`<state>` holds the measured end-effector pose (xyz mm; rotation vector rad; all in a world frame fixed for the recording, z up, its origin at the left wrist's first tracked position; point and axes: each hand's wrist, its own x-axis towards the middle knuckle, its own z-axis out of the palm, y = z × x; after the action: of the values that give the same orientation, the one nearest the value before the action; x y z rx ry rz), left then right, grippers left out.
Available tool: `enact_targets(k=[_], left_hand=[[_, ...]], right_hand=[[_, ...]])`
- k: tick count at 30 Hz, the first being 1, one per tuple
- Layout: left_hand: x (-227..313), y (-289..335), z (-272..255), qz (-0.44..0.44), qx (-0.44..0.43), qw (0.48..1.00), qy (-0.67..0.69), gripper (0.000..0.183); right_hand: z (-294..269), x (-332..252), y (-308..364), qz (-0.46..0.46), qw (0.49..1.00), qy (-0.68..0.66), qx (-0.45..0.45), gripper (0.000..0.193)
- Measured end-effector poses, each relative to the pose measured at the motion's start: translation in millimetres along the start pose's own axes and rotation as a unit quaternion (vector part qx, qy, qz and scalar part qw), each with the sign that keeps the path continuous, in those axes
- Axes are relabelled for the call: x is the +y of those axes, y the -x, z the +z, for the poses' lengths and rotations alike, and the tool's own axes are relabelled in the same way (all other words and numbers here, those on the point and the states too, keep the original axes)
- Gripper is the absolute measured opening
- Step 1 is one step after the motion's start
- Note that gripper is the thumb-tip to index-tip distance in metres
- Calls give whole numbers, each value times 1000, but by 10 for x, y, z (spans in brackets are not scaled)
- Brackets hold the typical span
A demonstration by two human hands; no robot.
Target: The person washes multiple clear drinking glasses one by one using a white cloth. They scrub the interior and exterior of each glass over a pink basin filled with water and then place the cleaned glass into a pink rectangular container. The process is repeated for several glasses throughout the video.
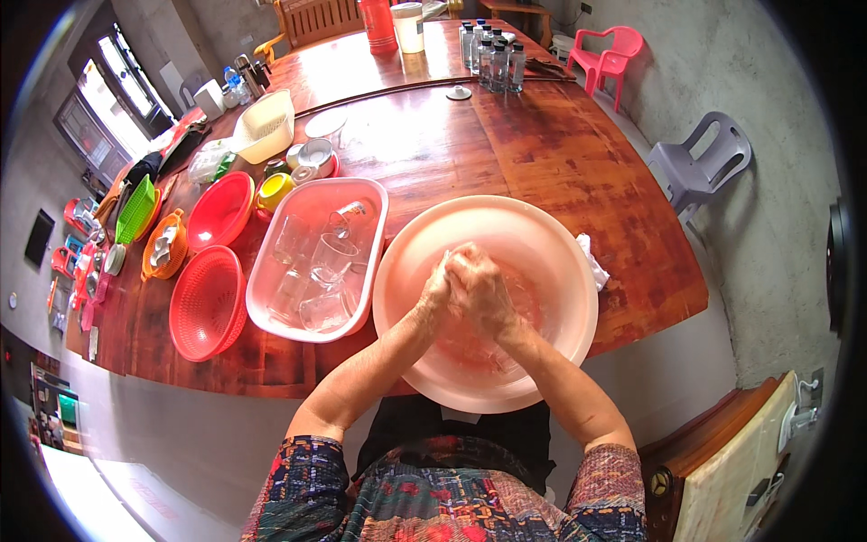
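A large round pale-pink basin (574,282) sits at the table's near edge, with what looks like shallow water inside. Over it my left hand (439,285) and my right hand (484,294) are pressed together, fingers closed. Whatever lies between them, if anything, is hidden. Just left of the basin is a pink rectangular tub (257,298) with a white rim. Several clear glass cups (333,257) lie in it, some tipped on their sides. Beside the basin's right rim rests a crumpled white cloth or tissue (592,262).
Red baskets (208,303), an orange basket (165,248), a green basket (136,210) and a cream basket (265,126) crowd the table's left side. Several clear bottles (499,68) with dark caps stand at the far right. Grey (700,163) and pink (607,59) chairs stand by the wall.
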<state>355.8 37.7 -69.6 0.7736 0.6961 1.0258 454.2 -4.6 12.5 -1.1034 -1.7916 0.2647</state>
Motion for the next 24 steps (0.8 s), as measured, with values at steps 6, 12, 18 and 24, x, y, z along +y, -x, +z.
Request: enact_targets(k=[6, 12, 18, 24], left_hand=[[278, 231, 316, -122, 66, 989, 52, 36], [386, 238, 427, -98, 144, 982, 68, 41], [346, 293, 397, -129, 21, 986, 107, 62], [513, 358, 506, -94, 41, 992, -78, 54]], right_hand=[[24, 350, -278, 137, 988, 46, 57, 7], [-122, 77, 100, 228, 973, 11, 30, 7], [-164, 62, 9, 140, 988, 49, 47, 7], [-214, 813, -5, 218, 929, 294, -52, 18]])
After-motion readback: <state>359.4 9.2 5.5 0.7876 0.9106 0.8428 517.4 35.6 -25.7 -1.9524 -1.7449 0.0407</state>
